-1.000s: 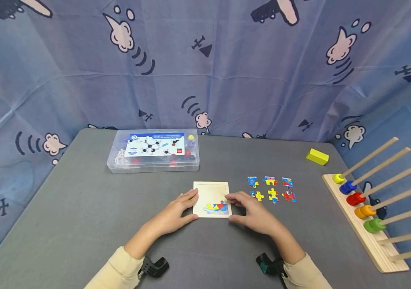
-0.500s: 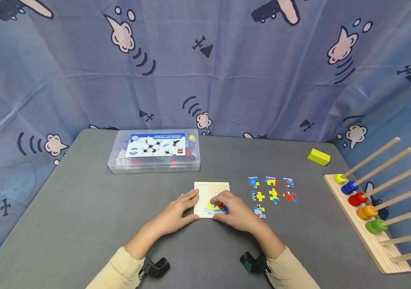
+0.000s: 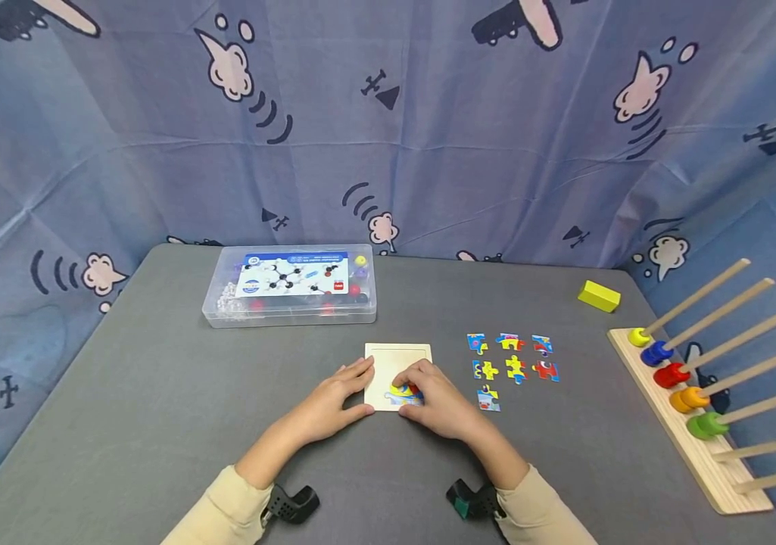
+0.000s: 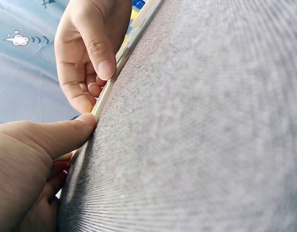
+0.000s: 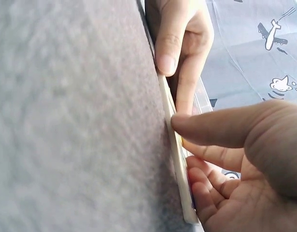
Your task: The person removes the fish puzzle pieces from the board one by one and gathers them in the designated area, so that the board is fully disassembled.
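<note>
A square wooden puzzle board [image 3: 381, 363] lies on the grey table, with joined colourful puzzle pieces [image 3: 401, 395] in its lower part. My left hand [image 3: 329, 401] holds the board at its left side, thumb at the near left corner. From the right, my right hand [image 3: 442, 401] reaches over the board, its curled fingertips on the pieces and its thumb against the near edge. That hand hides some pieces. In the right wrist view, the right thumb [image 5: 211, 126] touches the board's edge [image 5: 179, 166]. Loose puzzle pieces [image 3: 515, 369] lie to the right in rows.
Behind the board stands a clear plastic box [image 3: 288, 312] with a molecule label. A yellow block [image 3: 599, 296] sits at the back right. Along the right edge is a wooden peg rack [image 3: 694, 439] with coloured rings. A patterned blue curtain [image 3: 333, 136] hangs behind the table.
My right hand has moved left from the board's right edge onto the pieces, uncovering a loose piece beside it. The left hand has stayed in place.
</note>
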The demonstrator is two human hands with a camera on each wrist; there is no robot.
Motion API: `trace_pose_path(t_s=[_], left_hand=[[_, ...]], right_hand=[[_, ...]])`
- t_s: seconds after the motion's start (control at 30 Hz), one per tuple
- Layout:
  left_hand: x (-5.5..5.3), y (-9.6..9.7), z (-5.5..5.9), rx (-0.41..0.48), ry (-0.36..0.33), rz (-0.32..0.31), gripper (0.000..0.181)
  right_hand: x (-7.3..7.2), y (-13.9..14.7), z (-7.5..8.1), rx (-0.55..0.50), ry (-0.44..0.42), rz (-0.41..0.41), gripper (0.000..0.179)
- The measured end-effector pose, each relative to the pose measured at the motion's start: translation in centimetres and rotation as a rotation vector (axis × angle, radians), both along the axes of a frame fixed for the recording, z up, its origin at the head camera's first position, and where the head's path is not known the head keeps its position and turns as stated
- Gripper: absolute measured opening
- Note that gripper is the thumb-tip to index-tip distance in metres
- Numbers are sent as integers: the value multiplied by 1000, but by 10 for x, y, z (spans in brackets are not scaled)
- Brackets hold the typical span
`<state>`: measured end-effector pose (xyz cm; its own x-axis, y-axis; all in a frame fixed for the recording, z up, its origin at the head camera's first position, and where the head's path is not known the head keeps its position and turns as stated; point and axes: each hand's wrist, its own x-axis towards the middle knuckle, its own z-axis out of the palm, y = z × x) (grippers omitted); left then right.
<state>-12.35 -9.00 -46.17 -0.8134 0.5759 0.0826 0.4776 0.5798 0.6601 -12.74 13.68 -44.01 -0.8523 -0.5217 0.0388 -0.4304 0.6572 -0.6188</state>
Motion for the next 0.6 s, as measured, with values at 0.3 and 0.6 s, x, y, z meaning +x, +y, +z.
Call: trace_pose_path(t_s=[0.3,0.6], left_hand=[[0,1,2,7,8,-10,61],[0,0,3,8,0,-10,61]], right_hand=[[3,-3,-1,-20,55,-21,26],[1,2,-1,-8,64,-1,28]])
